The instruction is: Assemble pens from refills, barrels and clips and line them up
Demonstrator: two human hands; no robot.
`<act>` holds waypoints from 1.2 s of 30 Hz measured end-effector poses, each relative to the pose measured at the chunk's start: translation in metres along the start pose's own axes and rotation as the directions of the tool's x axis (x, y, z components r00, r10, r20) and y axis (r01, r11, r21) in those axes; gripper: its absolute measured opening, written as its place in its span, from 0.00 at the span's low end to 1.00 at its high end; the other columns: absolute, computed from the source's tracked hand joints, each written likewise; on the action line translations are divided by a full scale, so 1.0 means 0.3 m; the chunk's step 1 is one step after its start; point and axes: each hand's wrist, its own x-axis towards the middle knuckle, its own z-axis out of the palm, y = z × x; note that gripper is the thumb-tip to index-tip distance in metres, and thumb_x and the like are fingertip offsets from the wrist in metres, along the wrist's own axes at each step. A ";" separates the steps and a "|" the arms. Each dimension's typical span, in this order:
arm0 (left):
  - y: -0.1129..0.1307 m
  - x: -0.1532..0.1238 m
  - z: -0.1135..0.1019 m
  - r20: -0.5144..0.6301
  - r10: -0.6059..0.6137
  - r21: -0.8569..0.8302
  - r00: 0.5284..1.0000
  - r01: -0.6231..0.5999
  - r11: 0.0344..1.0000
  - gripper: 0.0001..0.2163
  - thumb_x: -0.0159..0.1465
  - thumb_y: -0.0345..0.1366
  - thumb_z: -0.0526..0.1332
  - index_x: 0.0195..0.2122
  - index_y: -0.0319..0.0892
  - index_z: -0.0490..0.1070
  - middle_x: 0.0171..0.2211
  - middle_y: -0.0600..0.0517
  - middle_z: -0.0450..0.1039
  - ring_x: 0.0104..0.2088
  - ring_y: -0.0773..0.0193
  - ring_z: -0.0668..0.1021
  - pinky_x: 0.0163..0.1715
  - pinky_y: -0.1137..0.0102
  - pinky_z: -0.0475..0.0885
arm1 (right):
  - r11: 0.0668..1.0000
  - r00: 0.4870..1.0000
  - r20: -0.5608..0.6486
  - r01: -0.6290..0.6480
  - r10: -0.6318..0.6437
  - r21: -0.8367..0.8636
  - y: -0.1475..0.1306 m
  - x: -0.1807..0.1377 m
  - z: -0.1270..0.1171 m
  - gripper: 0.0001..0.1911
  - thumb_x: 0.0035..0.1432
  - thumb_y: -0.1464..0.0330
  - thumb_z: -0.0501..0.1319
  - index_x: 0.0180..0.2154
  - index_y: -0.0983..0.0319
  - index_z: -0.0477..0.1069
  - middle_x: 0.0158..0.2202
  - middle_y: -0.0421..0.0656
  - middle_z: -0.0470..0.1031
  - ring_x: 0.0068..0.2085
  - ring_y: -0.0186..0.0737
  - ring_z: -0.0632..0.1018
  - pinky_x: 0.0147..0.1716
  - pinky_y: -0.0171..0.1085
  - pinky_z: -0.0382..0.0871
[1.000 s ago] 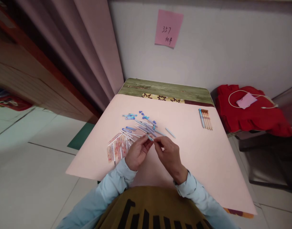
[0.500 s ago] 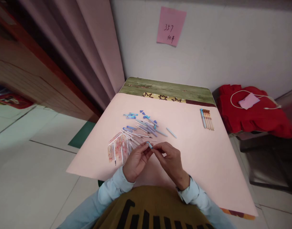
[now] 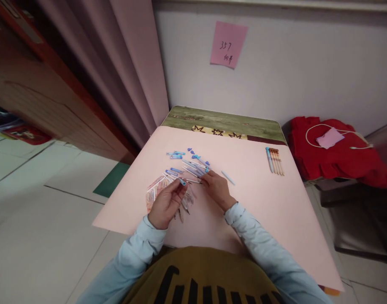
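Note:
My left hand [image 3: 168,203] pinches a short light-blue pen part [image 3: 182,181], its open end facing me. My right hand [image 3: 216,191] reaches down to a pile of blue-grey pen barrels [image 3: 198,169], fingertips together at its near edge. Whether it grips a piece there is hidden. White pen refills [image 3: 193,181] with dark tips lie under and between my hands. Clear, red-printed pen tubes [image 3: 151,195] lie left of my left hand. Dark-blue small pieces [image 3: 192,152] and short blue pen parts [image 3: 176,156] are behind the pile.
At the table's right are one blue pen [image 3: 269,160] and several brown-topped pens [image 3: 278,162] in a row. A single light-blue barrel [image 3: 228,177] lies right of the pile. Beyond the table's right edge is a red cloth [image 3: 310,162] with a white cable [image 3: 307,133].
My hands have parted. The left moved left with the light-blue pen part; the right let go of it and moved forward to the barrel pile.

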 end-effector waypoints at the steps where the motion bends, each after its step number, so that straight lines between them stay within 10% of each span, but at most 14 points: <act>1: 0.000 -0.003 -0.002 0.001 -0.004 -0.006 1.000 0.004 1.000 0.09 0.65 0.20 0.55 0.33 0.34 0.74 0.32 0.47 0.78 0.30 0.68 0.80 0.33 0.75 0.80 | 0.999 0.999 0.033 0.008 -0.007 -0.031 -0.008 0.016 0.001 0.12 0.69 0.66 0.54 0.43 0.57 0.76 0.44 0.43 0.76 0.44 0.38 0.77 0.35 0.32 0.64; 18: -0.002 0.016 -0.022 -0.021 -0.014 -0.034 1.000 0.013 0.999 0.08 0.64 0.19 0.56 0.33 0.32 0.74 0.31 0.47 0.77 0.30 0.68 0.80 0.32 0.75 0.80 | 0.969 0.982 0.156 -0.071 0.110 -0.237 -0.074 0.023 0.022 0.15 0.70 0.71 0.47 0.43 0.65 0.72 0.43 0.53 0.75 0.41 0.44 0.79 0.34 0.36 0.66; 36: -0.033 0.017 0.024 0.001 -0.059 0.012 0.998 0.059 0.998 0.07 0.64 0.21 0.57 0.32 0.33 0.73 0.30 0.48 0.77 0.30 0.70 0.79 0.35 0.76 0.77 | 0.941 0.986 -0.055 -0.132 0.157 0.310 0.038 -0.029 0.025 0.11 0.61 0.73 0.56 0.40 0.60 0.77 0.40 0.44 0.81 0.41 0.40 0.79 0.43 0.36 0.67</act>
